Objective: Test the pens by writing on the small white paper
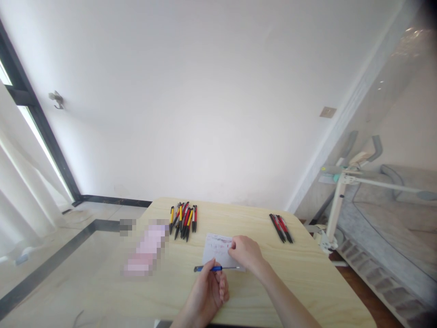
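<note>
My left hand (212,284) is closed, its thumb and fingers pinching a blue pen (215,269) with a black end. The pen lies level, and a thin rod, which looks like its refill, sticks out toward the right. Just above that rod, my right hand (245,250) is curled in a pinch over the right side of a white paper (215,253) with scribbled marks. Whether anything is between the right fingertips cannot be made out. Beyond the paper, to the left, lies a pile of red, yellow and black pens (183,221).
Several red and black pens (282,228) lie together at the right of the light wooden table (266,296). A blurred-out pink item (145,253) is at the table's left edge. A white wall (205,114) stands behind, with exercise equipment (336,209) and a grey sofa (382,218) at right.
</note>
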Motion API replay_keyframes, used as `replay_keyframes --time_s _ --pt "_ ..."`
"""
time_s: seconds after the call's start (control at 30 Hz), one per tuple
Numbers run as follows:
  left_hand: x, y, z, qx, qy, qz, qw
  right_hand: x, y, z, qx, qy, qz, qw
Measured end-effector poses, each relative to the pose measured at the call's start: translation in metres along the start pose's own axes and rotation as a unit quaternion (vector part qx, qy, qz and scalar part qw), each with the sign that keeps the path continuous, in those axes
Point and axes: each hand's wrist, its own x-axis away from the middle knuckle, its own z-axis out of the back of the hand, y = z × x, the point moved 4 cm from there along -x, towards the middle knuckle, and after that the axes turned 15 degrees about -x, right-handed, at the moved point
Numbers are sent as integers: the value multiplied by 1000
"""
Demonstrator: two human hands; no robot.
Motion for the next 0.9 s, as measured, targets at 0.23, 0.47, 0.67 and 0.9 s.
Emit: replay_keyframes --time_s 0.23,0.47,0.67,0.9 --pt "0 1 -2 -10 8 -7 1000 0 -1 0 6 0 -7 1000" --pt "0 1 -1 -5 2 0 1000 1 3 1 7 5 -8 1000" --pt "0 1 -1 -8 2 -3 1000 2 8 5 -14 15 -8 1000" --pt "0 1 -2 -10 2 0 1000 8 11 7 -38 34 7 999"
